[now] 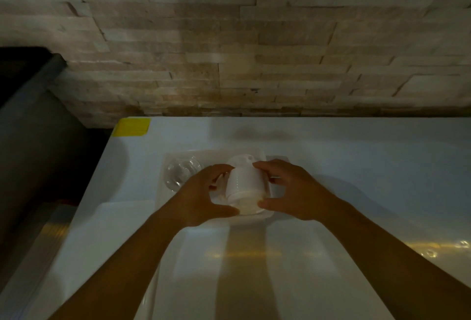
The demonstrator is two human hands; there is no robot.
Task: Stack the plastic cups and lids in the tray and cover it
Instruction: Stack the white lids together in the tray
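Observation:
A white plastic cup stack point(246, 187) lies tilted on its side over the pale tray point(163, 192) in the middle of the white table. My left hand point(201, 195) cups its left side and my right hand point(288, 189) grips its right side, thumb at the near rim. Behind the stack rests a white lid point(239, 160) with a small hole. A clear domed lid point(182, 172) sits in the tray's left part.
The white table point(356, 166) runs up to a stone brick wall point(229, 39). A yellow tape patch point(132, 127) marks the far left corner. A dark cabinet point(30, 116) stands to the left, beyond the table edge.

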